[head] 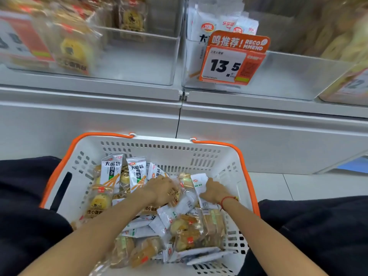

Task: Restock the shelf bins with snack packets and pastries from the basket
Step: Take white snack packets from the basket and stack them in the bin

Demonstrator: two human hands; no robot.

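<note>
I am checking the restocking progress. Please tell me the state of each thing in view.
basket: holds many packets and pastries
left hand: reaching in, on the packets
right hand: gripping a white packet
middle bin: partly filled, white packets at the back
left bin: few pastries
price tag: reads 13.5

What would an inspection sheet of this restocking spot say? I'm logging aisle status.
Surface: pale tiled floor beside white shelf base.
Job's things: white basket with orange rim, full of snack packets and pastries; clear shelf bins part filled.
Clutter: nothing seen.
Grips: left hand on the pile; right hand pinches a white packet.
Cables: nothing seen.
Surroundings: orange price tag reading 13.5.
</note>
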